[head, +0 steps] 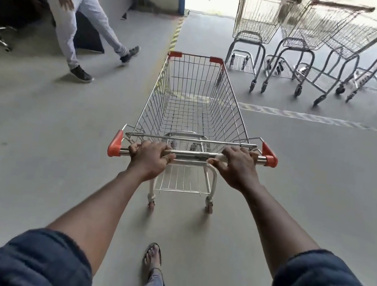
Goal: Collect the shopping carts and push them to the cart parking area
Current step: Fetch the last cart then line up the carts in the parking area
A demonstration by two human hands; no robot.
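The person has an empty cart (pixel 195 109) dead ahead at twelve o'clock, both arms stretched out to it. The left hand (pixel 149 159) is wrapped round the handle bar (pixel 193 154) toward its left end, fingers curled over the top. The right hand (pixel 237 167) grips the same bar toward the right end, thumb hooked underneath. So the cart sits directly in front of the grip, its basket running away from the hands and its rear wheels a little beyond the sandalled foot (pixel 153 255).

The row of parked carts (pixel 319 47) stands at about one to two o'clock, beyond a striped line (pixel 308 116) on the floor and well apart from the nose of the pushed cart. To do this well, I'd push harder with the left hand and ease off the right, so the nose swings toward one o'clock, then square it up with the row before closing in. Even pressure from both hands should stop the wheels wandering. Another person (pixel 79 16) is walking at ten o'clock, so any drift to the left looks risky; turning right steers clear of them.
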